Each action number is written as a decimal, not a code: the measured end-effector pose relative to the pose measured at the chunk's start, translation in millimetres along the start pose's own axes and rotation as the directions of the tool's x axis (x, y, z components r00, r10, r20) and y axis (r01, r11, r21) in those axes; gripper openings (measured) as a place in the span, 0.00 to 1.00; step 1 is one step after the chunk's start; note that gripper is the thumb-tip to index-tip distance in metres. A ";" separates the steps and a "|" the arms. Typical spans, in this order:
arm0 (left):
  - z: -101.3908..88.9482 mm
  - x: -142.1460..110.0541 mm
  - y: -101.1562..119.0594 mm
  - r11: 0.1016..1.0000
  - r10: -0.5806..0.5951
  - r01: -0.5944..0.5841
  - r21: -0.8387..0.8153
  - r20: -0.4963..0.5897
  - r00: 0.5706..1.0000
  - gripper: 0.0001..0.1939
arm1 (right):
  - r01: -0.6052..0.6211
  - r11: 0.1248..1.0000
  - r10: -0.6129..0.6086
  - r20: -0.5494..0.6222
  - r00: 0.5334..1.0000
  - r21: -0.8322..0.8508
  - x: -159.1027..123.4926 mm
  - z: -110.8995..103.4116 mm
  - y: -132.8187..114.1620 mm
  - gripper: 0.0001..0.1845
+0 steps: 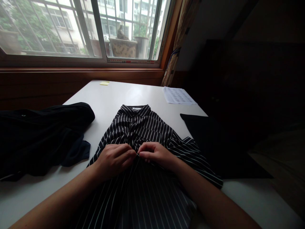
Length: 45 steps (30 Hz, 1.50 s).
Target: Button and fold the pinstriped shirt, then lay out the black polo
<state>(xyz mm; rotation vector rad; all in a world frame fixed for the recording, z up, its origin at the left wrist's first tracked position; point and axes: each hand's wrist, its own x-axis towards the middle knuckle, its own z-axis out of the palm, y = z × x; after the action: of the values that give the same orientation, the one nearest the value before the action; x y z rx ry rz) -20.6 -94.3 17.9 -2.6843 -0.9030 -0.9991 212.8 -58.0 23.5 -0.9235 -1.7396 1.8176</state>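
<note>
Striped shirt (152,127) lies front-up on the counter (114,95), directly beneath both hands, its long axis running from the far collar (135,109) back toward the person. Left hand (119,157) and right hand (156,152) look equally near, fingertips pinched narrowly on its front. Left of the shirt, white surface separates it from dark clothing (47,133); rightward, dark cloth (214,143) crowds its sleeve (197,159); beyond it, there's more room.
</note>
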 end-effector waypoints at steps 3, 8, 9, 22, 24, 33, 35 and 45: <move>-0.1 0.1 0.3 1.000 0.000 0.000 0.001 0.002 1.000 0.02 | 0.002 1.000 -0.003 0.003 1.000 0.007 0.3 -0.4 2.1 0.14; 0.0 -0.2 -0.1 1.000 0.002 -0.002 -0.013 0.012 1.000 0.02 | 0.013 1.000 -0.013 -0.002 1.000 -0.017 -0.6 -0.7 1.9 0.15; 0.1 -0.5 -0.2 1.000 0.000 0.001 -0.016 0.014 1.000 0.03 | 0.016 0.999 -0.016 -0.005 1.000 -0.028 -0.8 -0.7 1.3 0.15; -0.3 -2.1 -0.3 0.999 -0.029 0.029 -0.028 0.011 1.000 0.02 | 0.079 0.996 -0.082 -0.080 0.993 -0.052 -1.6 -2.2 -1.5 0.13; -0.4 -1.8 -0.2 0.999 -0.031 0.031 -0.025 0.002 1.000 0.02 | 0.076 0.996 -0.080 -0.091 0.993 -0.041 -1.6 -2.2 -1.1 0.13; 0.8 -3.0 -0.8 0.998 -0.047 0.047 -0.035 0.001 0.999 0.03 | 0.058 0.998 -0.057 -0.129 0.990 0.000 -0.6 -3.1 1.2 0.14; 0.8 -3.5 -0.9 0.998 -0.047 0.047 -0.035 0.006 0.999 0.03 | 0.062 0.998 -0.061 -0.134 0.989 0.000 -0.4 -3.3 0.6 0.14; 2.4 1.6 -5.5 0.995 -0.096 0.096 -0.040 0.007 0.995 0.02 | 0.078 0.997 -0.079 -0.131 0.988 -0.012 0.2 -3.3 -2.1 0.13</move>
<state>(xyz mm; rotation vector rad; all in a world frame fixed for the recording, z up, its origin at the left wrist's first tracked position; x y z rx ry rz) -21.5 -88.3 16.6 -2.6997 -1.0330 -1.0413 214.8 -55.4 25.6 -0.9421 -1.6784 1.6634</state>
